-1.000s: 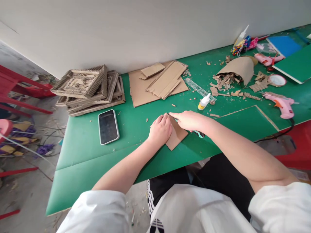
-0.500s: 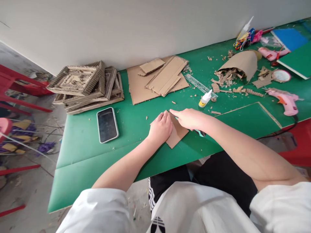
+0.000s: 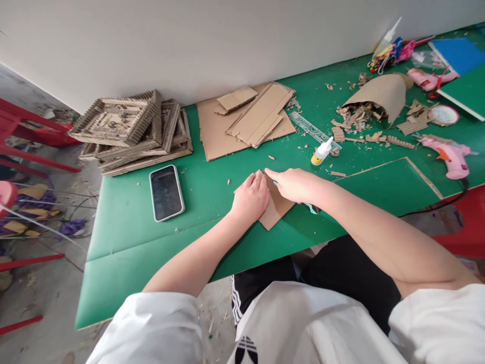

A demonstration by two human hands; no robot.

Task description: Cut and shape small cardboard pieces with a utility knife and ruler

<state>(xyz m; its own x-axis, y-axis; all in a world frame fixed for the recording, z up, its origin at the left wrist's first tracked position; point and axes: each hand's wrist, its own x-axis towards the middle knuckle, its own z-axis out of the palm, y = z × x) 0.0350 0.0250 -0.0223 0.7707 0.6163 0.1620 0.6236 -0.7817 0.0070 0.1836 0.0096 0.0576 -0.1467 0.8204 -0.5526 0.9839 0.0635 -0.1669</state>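
Observation:
A small piece of cardboard [image 3: 273, 216] lies on the green table near its front edge. My left hand [image 3: 251, 196] rests flat on its left part, fingers stretched toward the far edge and pressing it down. In my right hand [image 3: 296, 185] is a utility knife [image 3: 312, 208], its teal and black handle end sticking out below the palm. The index finger reaches forward along the knife to the far edge of the cardboard, close beside my left fingertips. My right hand hides most of the knife, and the blade cannot be made out.
A phone [image 3: 166, 193] lies left, before a stack of cardboard frames [image 3: 132, 131]. Cardboard sheets [image 3: 215, 132], a clear ruler [image 3: 308, 127] and a glue bottle [image 3: 322, 151] are beyond my hands. Rightward are cardboard scraps [image 3: 354, 116], a pink glue gun [image 3: 450, 156] and a tape roll [image 3: 443, 116].
The camera view has shifted slightly. Both hands, the cardboard and the knife stay in nearly the same place, with no clear movement.

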